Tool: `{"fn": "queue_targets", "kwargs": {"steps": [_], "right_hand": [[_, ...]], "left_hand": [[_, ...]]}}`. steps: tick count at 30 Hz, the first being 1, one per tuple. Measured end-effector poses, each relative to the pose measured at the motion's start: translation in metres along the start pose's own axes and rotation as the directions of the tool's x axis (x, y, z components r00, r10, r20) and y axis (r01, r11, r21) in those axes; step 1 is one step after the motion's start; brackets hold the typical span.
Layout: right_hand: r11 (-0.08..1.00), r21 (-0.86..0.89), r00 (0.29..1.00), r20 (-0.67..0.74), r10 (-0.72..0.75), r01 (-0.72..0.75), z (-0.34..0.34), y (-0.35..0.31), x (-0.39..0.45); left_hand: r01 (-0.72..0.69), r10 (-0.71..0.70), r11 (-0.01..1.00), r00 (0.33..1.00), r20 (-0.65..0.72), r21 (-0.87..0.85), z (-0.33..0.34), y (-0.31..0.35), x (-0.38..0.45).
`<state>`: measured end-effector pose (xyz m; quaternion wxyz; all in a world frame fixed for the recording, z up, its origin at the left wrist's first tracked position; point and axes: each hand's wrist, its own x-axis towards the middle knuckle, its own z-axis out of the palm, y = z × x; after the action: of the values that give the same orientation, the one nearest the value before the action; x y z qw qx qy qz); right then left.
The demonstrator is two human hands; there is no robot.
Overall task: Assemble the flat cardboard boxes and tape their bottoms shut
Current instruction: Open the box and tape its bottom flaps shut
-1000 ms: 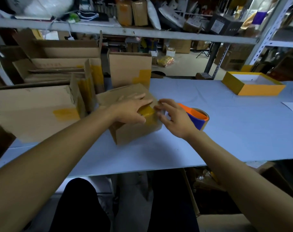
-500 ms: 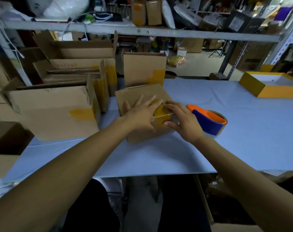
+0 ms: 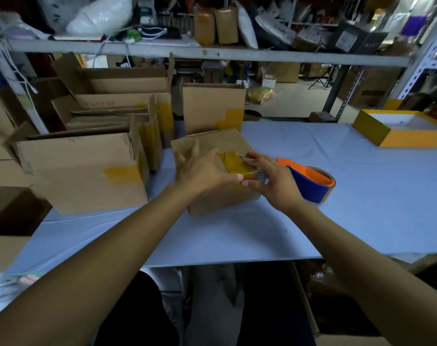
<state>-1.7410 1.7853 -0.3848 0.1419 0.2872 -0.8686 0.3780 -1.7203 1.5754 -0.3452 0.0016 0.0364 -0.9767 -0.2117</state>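
A small cardboard box (image 3: 220, 203) lies bottom-up on the blue table (image 3: 362, 196), with a strip of yellow tape (image 3: 233, 163) across its closed flaps. My left hand (image 3: 200, 168) lies flat on the box top with spread fingers, left of the tape. My right hand (image 3: 270, 181) presses the tape's near end down over the box's right edge. An orange and blue tape dispenser (image 3: 309, 181) with a brown roll sits on the table just right of my right hand.
Several assembled cardboard boxes stand at the left, the largest (image 3: 82, 173) near the front edge, a smaller upright one (image 3: 212, 108) behind the small box. A yellow tray (image 3: 399, 131) sits far right. A cluttered metal shelf (image 3: 212, 53) spans overhead.
Both hands have slid along the yellow tape toward the box's near right edge, smoothing it down. The view has shifted a little to the left. The dispenser has stayed put.
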Motion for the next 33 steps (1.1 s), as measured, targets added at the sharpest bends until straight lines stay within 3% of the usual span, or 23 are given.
{"fn": "queue_targets", "kwargs": {"steps": [5,12,14,18,20,23,27,29,33], "right_hand": [[0.986,0.111,0.992,0.021,0.126,-0.128,-0.003,-0.007,0.002],[0.956,0.184,0.972,-0.003,0.234,-0.230,-0.003,-0.012,0.009],[0.964,0.152,0.976,0.031,0.216,-0.218,-0.004,-0.013,0.009],[0.971,0.126,0.979,0.031,0.200,-0.203,-0.004,-0.016,0.007],[0.969,0.125,0.977,0.017,0.213,-0.214,-0.003,-0.017,0.006],[0.973,0.043,0.972,-0.050,0.228,-0.226,0.004,-0.022,0.002],[0.977,-0.033,0.972,-0.113,0.207,-0.212,0.016,-0.032,-0.004],[0.978,-0.051,0.971,-0.135,0.196,-0.204,0.018,-0.036,-0.006],[0.973,-0.107,0.968,-0.170,0.187,-0.207,0.022,-0.041,-0.006]], "left_hand": [[-0.057,0.069,0.994,0.988,-0.139,0.093,-0.006,0.010,-0.011],[-0.164,0.118,0.978,0.946,-0.301,-0.132,0.005,0.010,-0.028],[-0.184,0.121,0.965,0.945,-0.303,-0.186,0.007,0.005,-0.030],[-0.229,0.192,0.965,0.948,-0.254,-0.129,0.011,0.001,-0.034],[-0.207,0.158,0.967,0.943,-0.293,-0.147,0.013,0.002,-0.036],[-0.088,-0.037,0.948,0.924,-0.379,-0.305,0.018,-0.002,-0.044],[-0.033,-0.184,0.853,0.915,-0.360,-0.521,0.025,-0.011,-0.053],[-0.056,-0.182,0.836,0.911,-0.371,-0.546,0.025,-0.013,-0.053],[-0.229,-0.016,0.821,0.906,-0.422,-0.523,0.016,-0.019,-0.049]]}}
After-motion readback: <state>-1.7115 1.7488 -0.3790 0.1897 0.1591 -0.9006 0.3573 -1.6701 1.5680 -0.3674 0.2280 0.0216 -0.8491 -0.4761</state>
